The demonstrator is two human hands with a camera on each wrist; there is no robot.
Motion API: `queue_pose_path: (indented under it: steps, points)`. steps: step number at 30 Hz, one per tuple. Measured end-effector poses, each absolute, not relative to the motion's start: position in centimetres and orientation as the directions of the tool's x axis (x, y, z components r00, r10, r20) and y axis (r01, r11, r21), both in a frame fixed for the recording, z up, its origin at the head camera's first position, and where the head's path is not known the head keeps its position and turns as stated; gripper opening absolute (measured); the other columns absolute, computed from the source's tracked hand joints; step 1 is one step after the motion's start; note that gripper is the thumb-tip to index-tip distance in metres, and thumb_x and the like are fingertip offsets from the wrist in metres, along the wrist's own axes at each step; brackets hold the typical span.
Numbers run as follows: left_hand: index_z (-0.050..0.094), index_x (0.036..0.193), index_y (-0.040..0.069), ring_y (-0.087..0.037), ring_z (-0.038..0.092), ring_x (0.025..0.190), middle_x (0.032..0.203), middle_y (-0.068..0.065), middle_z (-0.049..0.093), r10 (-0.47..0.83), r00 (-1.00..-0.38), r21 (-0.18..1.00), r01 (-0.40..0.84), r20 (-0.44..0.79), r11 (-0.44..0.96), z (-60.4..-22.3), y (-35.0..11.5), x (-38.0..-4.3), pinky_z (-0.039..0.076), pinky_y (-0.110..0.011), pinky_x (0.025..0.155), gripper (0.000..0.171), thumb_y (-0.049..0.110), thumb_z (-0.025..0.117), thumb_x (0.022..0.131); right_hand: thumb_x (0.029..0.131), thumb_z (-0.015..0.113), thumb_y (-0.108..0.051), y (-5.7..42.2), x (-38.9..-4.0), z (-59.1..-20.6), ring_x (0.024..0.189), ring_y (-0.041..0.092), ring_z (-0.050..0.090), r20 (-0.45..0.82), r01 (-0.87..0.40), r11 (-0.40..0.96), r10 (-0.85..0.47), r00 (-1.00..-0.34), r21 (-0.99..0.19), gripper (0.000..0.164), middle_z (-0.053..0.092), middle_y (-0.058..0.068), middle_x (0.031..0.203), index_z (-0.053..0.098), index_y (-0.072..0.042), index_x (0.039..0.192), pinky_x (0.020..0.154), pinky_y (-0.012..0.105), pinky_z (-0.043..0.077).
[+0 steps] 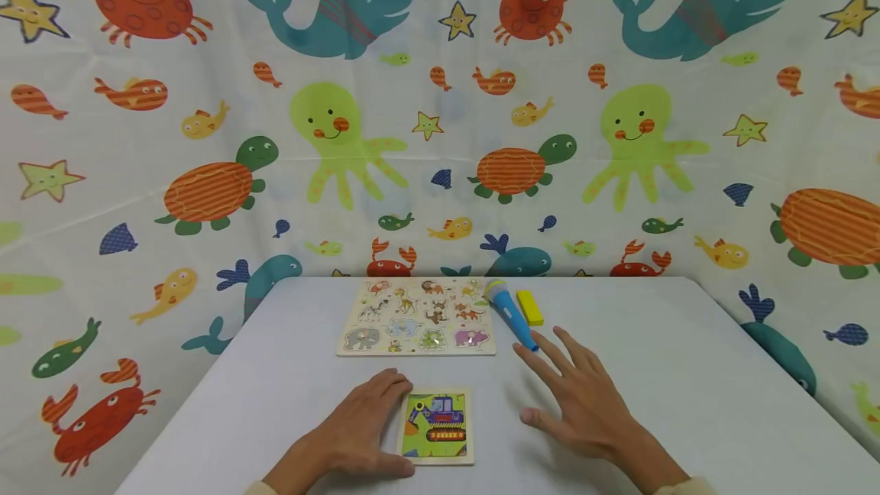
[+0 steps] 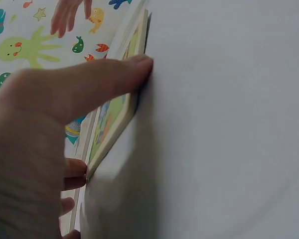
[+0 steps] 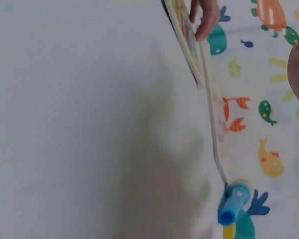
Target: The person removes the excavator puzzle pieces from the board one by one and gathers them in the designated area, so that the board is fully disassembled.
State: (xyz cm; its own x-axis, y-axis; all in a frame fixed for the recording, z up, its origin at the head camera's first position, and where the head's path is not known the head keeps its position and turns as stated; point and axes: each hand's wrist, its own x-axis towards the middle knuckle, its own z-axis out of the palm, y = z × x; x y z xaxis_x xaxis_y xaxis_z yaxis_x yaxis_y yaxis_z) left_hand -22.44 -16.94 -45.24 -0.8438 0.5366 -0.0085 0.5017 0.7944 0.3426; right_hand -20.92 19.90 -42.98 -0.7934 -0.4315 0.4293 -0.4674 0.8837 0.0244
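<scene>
White desk (image 1: pixel 687 373), sea-animal backdrop (image 1: pixel 447 155) behind. Left fingers (image 1: pixel 389 382) pinch excavator puzzle (image 1: pixel 436 426); right fingers (image 1: pixel 553 354) spread above desk.

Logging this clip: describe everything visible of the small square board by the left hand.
The small square board shows a blue-purple excavator with reddish-orange tracks on a mostly green background, inside a pale rim that looks like wood. It appears to lie flat, picture up, on the white table, nearer the wearer than the larger animal board. The left hand appears to hold it, fingertips by its far left corner and thumb at its near edge. Any piece seams are too small to tell.
</scene>
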Motion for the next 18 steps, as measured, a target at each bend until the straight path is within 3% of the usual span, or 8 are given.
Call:
queue_pose_path:
  steps: [9, 18]
  points:
    - [0.046, 0.147, 0.012, -0.038, 0.021, 0.152, 0.155, -0.009, 0.038, 0.517, -0.856, 0.443, 0.466, 0.008, 0.766, -45.8, -16.4, -23.0, 0.018, -0.065, 0.122, 0.108, 0.080, 0.070, 0.067, 0.088, 0.065, -0.063, 18.0, -21.8, -42.9, 0.141, 0.039, 0.039, 0.441, -0.423, 0.891, -0.317, -0.840, -0.166, 0.076, 0.050, 0.005, 0.152, 0.045, -0.031, 0.154, 0.102, 0.066, 0.046]
    - [0.051, 0.137, 0.014, -0.038, 0.028, 0.148, 0.151, -0.011, 0.039, 0.491, -0.870, 0.474, 0.453, 0.050, 0.755, -46.3, -16.0, -23.3, 0.019, -0.066, 0.120, 0.103, 0.079, 0.076, 0.061, 0.086, 0.071, -0.061, 14.3, -22.4, -42.8, 0.137, 0.028, 0.043, 0.360, -0.449, 0.833, -0.330, -0.873, -0.323, 0.075, 0.054, -0.001, 0.146, 0.050, -0.028, 0.149, 0.108, 0.060, 0.045]
